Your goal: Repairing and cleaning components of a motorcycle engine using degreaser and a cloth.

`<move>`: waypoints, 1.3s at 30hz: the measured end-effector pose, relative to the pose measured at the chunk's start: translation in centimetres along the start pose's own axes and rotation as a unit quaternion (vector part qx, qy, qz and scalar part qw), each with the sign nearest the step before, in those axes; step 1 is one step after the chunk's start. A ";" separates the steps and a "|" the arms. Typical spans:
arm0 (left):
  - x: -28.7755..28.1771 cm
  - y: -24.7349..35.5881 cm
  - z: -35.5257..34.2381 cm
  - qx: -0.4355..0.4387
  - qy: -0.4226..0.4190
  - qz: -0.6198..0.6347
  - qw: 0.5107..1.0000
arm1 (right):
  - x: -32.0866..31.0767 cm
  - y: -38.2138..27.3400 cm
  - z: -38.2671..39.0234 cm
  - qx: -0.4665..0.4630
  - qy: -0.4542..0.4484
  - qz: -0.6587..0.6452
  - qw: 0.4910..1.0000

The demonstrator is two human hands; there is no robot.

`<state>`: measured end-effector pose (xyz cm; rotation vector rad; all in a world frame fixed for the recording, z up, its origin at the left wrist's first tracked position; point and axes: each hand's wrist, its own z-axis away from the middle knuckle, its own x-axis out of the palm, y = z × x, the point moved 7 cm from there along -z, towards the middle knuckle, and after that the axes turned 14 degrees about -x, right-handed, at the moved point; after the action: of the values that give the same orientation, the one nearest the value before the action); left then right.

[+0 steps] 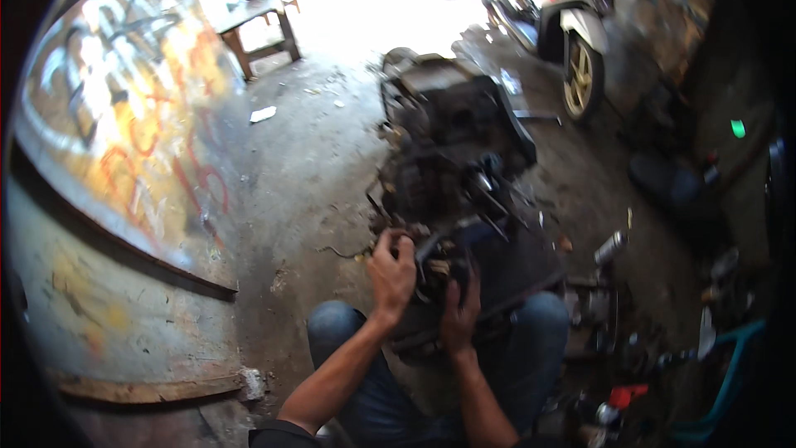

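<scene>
A dark, dismantled vehicle body (448, 116) lies on the concrete in front of me, between and beyond my knees, with cables and metal parts on it. My left hand (391, 274) is at its near left, fingers curled on a small part among wires that I cannot make out. My right hand (460, 311) is upright beside a dark assembly with brassy bits (437, 267), its fingers partly hidden and blurred; what it holds, if anything, is unclear. A thin wire (340, 250) trails left from the parts near my left hand.
A painted wall (124, 116) runs along the left. A wooden bench (265, 33) stands by the bright opening, a white scooter (564, 33) at back right. A spray can (611, 247), a black seat (676, 187), scattered tools and a teal metal frame (725, 377) lie to the right.
</scene>
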<state>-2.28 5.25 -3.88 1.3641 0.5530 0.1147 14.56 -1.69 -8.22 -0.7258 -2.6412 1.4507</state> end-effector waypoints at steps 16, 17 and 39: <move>0.1 -0.8 -0.2 -0.004 -0.012 -0.002 1.000 | -0.6 2.3 5.0 0.100 -0.002 -0.012 0.995; 0.4 -0.6 0.2 0.002 -0.009 -0.014 1.000 | -1.0 2.0 3.9 0.088 0.014 0.008 0.996; -0.3 -1.5 -0.7 -0.058 -0.022 0.003 0.998 | -2.4 0.4 5.2 0.153 0.007 0.028 0.988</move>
<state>-3.19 5.40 -5.32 1.2525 0.4981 0.1205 15.50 -6.65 -11.00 -0.7775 -2.3240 1.8020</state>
